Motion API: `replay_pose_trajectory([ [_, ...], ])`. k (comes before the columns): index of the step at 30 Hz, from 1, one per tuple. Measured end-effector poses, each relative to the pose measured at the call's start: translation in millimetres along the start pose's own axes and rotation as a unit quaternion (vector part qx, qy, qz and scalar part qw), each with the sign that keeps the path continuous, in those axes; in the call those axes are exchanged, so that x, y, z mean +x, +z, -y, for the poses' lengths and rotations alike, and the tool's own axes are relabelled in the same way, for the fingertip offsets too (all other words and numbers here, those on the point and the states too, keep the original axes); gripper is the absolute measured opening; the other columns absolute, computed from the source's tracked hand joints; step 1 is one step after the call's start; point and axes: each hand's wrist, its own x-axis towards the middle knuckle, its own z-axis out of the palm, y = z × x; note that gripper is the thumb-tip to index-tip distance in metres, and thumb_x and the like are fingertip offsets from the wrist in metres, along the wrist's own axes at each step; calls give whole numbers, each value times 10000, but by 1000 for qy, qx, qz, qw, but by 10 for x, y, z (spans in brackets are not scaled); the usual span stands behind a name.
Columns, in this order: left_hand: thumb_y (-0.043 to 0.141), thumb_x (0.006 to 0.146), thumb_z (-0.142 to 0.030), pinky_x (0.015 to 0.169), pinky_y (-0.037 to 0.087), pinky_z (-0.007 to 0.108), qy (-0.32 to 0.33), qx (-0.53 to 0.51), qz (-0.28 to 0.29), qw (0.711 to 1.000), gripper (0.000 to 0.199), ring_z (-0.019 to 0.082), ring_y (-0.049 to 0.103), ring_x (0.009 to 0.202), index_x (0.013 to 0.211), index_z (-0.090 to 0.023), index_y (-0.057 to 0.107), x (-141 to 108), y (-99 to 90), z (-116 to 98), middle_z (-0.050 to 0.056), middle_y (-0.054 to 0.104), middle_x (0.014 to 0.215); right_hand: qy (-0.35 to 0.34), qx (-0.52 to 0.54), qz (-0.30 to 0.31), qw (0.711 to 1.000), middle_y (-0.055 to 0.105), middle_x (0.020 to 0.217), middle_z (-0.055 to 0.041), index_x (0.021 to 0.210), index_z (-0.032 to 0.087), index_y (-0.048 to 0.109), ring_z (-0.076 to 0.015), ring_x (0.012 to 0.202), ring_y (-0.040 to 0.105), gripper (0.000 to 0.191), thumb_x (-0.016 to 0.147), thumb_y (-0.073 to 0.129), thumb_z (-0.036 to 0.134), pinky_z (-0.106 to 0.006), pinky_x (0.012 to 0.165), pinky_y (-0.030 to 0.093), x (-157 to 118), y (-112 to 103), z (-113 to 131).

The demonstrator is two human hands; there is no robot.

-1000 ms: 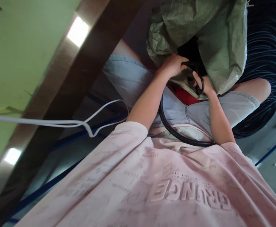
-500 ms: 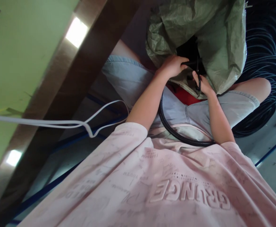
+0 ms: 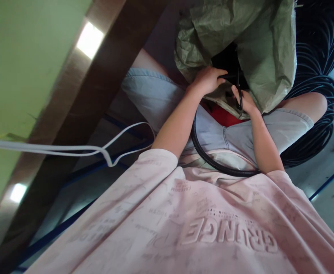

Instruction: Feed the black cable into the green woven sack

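Note:
My left hand (image 3: 208,80) is closed round a black corrugated tube (image 3: 203,153), its end pointing right over the mouth of a sack. The tube loops across my lap and passes under my left forearm. My right hand (image 3: 246,102) grips black-handled scissors (image 3: 239,101), thumb and fingers at the handle loops. Their blades point away from me and stand across the tube just past my left fingertips. In the dark I cannot tell how far the blades are apart. The open olive woven sack (image 3: 269,61) stands between my legs, its inside mostly black.
Large coils of black tubing (image 3: 317,85) lie on the floor to the right, beside my knee. A green-topped table (image 3: 26,57) with a metal edge is on the left. A white cable loop (image 3: 106,152) hangs from it near my left elbow. Blue bars (image 3: 61,222) run beneath.
The view has shifted very slightly. Both hands, the tube and the scissors keep almost the same position over the sack.

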Motion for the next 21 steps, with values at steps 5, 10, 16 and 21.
replay_pose_trajectory([
  [5,510,987,-440,1238,379,464,-6,3,-1,1000,531,256,451,1512,1512,-394,577,12,13,3,-33,675,1442,33,-17,16,999,701,739,-94,797,144,738,-228,853,703,675,1002,444,715,-344,886,507,5,-23,9],
  [10,499,982,-407,1233,390,486,-8,0,-1,1000,538,254,461,1505,1515,-415,567,6,-12,12,-49,685,1424,30,-11,10,999,706,813,-81,835,163,717,-229,865,677,618,946,537,744,-351,867,507,13,21,-18],
  [16,501,983,-402,1225,401,478,-10,-1,9,1000,526,253,468,1499,1503,-407,582,-6,-20,-22,-53,681,1430,30,-23,-1,999,709,875,-99,934,141,733,-254,957,681,595,1002,482,677,-365,917,502,18,16,31],
  [21,496,980,-401,1230,389,488,-7,7,-2,1000,522,261,484,1483,1492,-413,593,9,2,-34,-52,682,1426,67,-47,21,996,707,761,-101,775,116,740,-224,822,701,535,1032,490,513,-346,854,509,-9,-30,91],
])
